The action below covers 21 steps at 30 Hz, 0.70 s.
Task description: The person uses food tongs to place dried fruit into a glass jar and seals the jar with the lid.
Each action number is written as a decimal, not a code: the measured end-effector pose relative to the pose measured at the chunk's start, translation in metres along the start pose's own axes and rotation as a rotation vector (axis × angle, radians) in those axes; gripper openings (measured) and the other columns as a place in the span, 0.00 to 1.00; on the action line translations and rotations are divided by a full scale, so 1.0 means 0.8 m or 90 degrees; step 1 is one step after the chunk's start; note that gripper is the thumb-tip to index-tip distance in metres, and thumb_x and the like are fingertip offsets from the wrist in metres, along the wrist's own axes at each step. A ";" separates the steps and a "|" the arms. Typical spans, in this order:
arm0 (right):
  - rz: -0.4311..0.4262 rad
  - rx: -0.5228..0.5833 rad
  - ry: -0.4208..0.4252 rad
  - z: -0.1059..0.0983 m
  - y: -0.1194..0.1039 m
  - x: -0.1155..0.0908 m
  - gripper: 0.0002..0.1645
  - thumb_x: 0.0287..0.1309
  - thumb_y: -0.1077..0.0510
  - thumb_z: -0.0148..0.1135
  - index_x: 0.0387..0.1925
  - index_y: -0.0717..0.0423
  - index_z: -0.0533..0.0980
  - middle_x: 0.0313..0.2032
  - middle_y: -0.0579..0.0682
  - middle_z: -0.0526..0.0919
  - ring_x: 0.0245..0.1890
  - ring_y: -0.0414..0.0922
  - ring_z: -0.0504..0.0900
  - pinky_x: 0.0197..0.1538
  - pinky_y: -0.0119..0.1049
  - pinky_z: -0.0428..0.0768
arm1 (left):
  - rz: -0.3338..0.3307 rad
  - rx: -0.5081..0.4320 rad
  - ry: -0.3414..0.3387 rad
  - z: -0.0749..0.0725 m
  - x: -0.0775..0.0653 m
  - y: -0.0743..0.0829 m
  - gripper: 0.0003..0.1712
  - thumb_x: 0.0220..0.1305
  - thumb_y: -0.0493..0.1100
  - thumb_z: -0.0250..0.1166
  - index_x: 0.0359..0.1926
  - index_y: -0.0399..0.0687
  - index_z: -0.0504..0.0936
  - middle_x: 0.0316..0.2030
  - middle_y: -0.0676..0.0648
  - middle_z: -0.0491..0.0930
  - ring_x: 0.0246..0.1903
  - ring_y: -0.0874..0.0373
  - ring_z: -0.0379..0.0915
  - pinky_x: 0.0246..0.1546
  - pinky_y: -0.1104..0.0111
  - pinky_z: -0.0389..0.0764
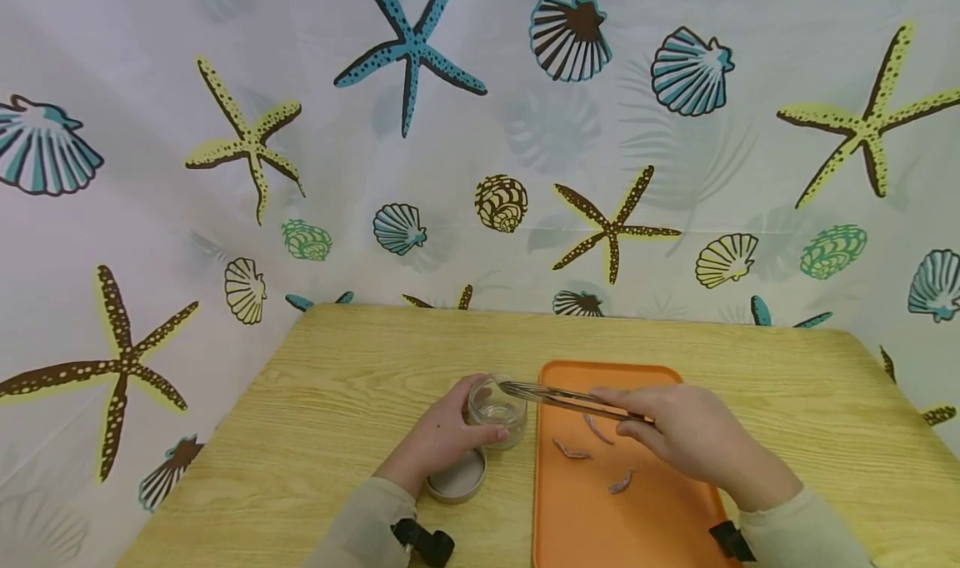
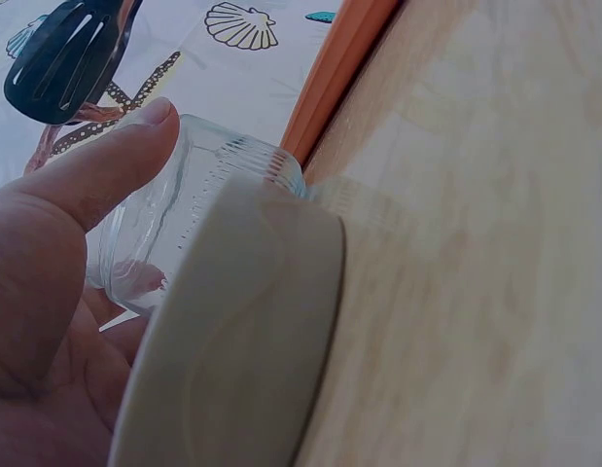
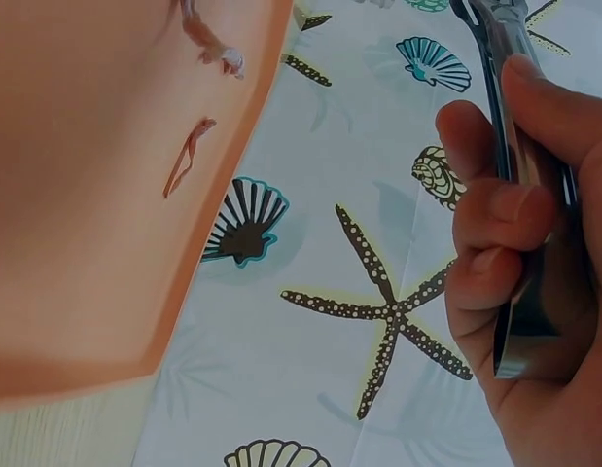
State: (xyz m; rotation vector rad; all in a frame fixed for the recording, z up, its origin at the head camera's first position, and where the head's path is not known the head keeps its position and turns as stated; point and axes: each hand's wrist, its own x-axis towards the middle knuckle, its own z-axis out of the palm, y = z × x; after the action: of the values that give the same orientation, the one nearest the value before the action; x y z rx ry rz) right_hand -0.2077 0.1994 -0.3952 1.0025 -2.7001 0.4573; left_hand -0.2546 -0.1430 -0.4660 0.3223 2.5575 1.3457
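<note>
My left hand [image 1: 442, 430] grips a clear glass jar [image 1: 498, 422], thumb and fingers round its side. A thin, worm-like, reddish strip [image 2: 91, 114] shows beside the dark slotted tip of the metal tongs [image 2: 62, 73] in the left wrist view. My right hand [image 1: 686, 430] holds those tongs, the fingers curled round the handle, their tip above the jar's mouth. Several similar pinkish-brown worm-like strips [image 1: 572, 451] lie on the orange tray [image 1: 637, 526]. The jar's round lid [image 1: 457, 478] rests on the table next to my left wrist.
The wood-grain table [image 1: 337, 385] runs back to a hanging cloth [image 1: 480, 135] printed with shells and starfish. The tray's raised rim [image 1: 537, 485] stands just right of the jar. Black straps with devices [image 1: 423, 541] sit at both wrists.
</note>
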 end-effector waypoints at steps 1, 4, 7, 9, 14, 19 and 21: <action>-0.003 0.000 0.002 0.000 -0.001 0.000 0.31 0.63 0.49 0.69 0.68 0.33 0.75 0.48 0.39 0.87 0.26 0.29 0.75 0.27 0.30 0.69 | 0.001 0.001 0.001 0.000 0.000 0.000 0.56 0.54 0.67 0.75 0.78 0.62 0.59 0.71 0.44 0.66 0.68 0.42 0.64 0.60 0.42 0.69; -0.009 0.000 0.005 0.001 -0.002 0.000 0.31 0.64 0.49 0.69 0.68 0.32 0.75 0.50 0.40 0.86 0.30 0.30 0.78 0.28 0.30 0.71 | 0.002 0.003 0.003 0.000 0.000 0.000 0.57 0.54 0.67 0.75 0.79 0.60 0.58 0.71 0.44 0.66 0.68 0.42 0.64 0.60 0.42 0.68; -0.008 0.005 0.001 0.001 -0.004 0.001 0.31 0.64 0.49 0.69 0.68 0.31 0.74 0.50 0.40 0.86 0.32 0.31 0.80 0.28 0.30 0.71 | 0.000 0.005 0.003 0.000 0.000 0.000 0.58 0.54 0.67 0.75 0.79 0.58 0.57 0.72 0.44 0.66 0.68 0.42 0.63 0.61 0.42 0.68; -0.009 0.005 -0.002 0.001 -0.005 0.001 0.31 0.64 0.48 0.68 0.68 0.31 0.74 0.51 0.39 0.86 0.33 0.32 0.81 0.28 0.30 0.71 | -0.002 0.006 0.004 0.000 0.000 -0.001 0.58 0.54 0.67 0.75 0.79 0.58 0.57 0.72 0.45 0.66 0.69 0.42 0.63 0.61 0.42 0.68; -0.011 0.005 -0.007 0.001 -0.006 0.001 0.32 0.65 0.47 0.68 0.69 0.31 0.73 0.52 0.40 0.86 0.35 0.33 0.83 0.28 0.30 0.72 | -0.005 0.004 0.003 0.000 0.001 -0.002 0.59 0.53 0.68 0.75 0.79 0.58 0.57 0.72 0.43 0.65 0.68 0.41 0.63 0.60 0.42 0.68; -0.009 0.012 -0.015 0.002 -0.006 0.001 0.32 0.64 0.47 0.68 0.69 0.33 0.74 0.49 0.40 0.87 0.35 0.32 0.82 0.28 0.30 0.72 | 0.005 -0.015 -0.009 0.000 0.002 -0.003 0.57 0.55 0.66 0.75 0.79 0.59 0.57 0.71 0.46 0.67 0.70 0.44 0.62 0.63 0.43 0.66; -0.007 0.014 -0.016 0.002 -0.007 0.002 0.32 0.64 0.47 0.68 0.69 0.33 0.74 0.48 0.40 0.87 0.34 0.31 0.82 0.27 0.30 0.72 | 0.009 -0.022 -0.014 0.000 0.002 -0.003 0.56 0.55 0.65 0.75 0.79 0.59 0.57 0.71 0.48 0.68 0.70 0.45 0.61 0.64 0.43 0.65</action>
State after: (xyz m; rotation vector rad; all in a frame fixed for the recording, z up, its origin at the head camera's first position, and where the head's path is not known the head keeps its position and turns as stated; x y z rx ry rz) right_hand -0.2052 0.1944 -0.3950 1.0352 -2.7153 0.4770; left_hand -0.2561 -0.1442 -0.4679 0.3461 2.5157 1.3828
